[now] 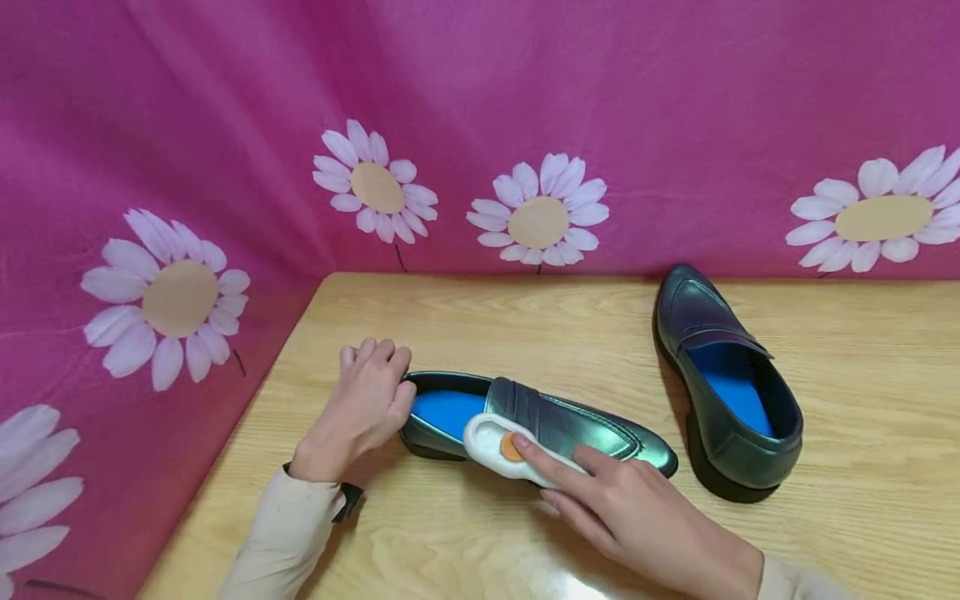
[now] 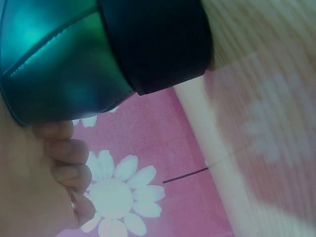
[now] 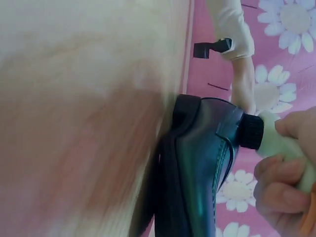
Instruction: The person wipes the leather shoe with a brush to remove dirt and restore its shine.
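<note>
A dark, glossy green-black loafer with a blue insole lies sideways on the wooden table, toe to the right. My left hand grips its heel end; the left wrist view shows curled fingers beside the shoe's back. In my right hand is a white-handled shoe brush, the index finger resting on its orange button. The right wrist view shows the brush's black bristles against the loafer's upper, near the strap. The palm side of my right hand is hidden in the head view.
The matching loafer stands to the right, toe toward the back. A magenta cloth with white daisies hangs behind the wooden table and along its left side.
</note>
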`<state>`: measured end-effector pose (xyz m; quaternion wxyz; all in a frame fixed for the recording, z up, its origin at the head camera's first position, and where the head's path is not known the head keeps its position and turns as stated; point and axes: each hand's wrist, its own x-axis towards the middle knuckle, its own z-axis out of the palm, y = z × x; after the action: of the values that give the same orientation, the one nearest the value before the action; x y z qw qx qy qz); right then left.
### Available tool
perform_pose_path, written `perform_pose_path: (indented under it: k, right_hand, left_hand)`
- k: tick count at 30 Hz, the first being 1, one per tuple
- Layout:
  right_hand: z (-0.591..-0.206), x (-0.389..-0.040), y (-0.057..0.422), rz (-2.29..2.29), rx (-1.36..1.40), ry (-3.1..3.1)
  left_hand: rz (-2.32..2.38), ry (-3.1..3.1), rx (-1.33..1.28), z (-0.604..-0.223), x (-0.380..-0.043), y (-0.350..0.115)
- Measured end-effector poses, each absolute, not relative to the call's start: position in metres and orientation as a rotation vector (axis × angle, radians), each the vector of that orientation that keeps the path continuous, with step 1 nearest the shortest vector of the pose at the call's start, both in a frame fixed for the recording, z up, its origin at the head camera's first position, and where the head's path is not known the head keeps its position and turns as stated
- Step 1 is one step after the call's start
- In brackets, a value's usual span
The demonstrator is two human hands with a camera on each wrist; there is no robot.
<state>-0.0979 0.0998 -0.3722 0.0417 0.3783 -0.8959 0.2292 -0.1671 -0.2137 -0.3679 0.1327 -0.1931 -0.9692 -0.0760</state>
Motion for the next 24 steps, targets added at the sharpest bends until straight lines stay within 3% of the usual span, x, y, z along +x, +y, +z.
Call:
perform_pose_path:
  k: [8,15,24]
  right_hand:
    - [-0.380,-0.121,0.105,0.572,0.984,-2.581]
    - [-0.369,-0.097,0.102,0.656,1.155,-2.769]
    - [-0.382,-0.111,0.119,0.616,1.029,-2.602]
  left_hand:
    - [-0.269,-2.825,-0.560,-0.367,-0.169,-0.212]
    - [-0.289,-2.807,-0.558,-0.364,-0.170,-0.214]
    - [-0.242,-2.806,-0.559,-0.365,-0.167,-0.211]
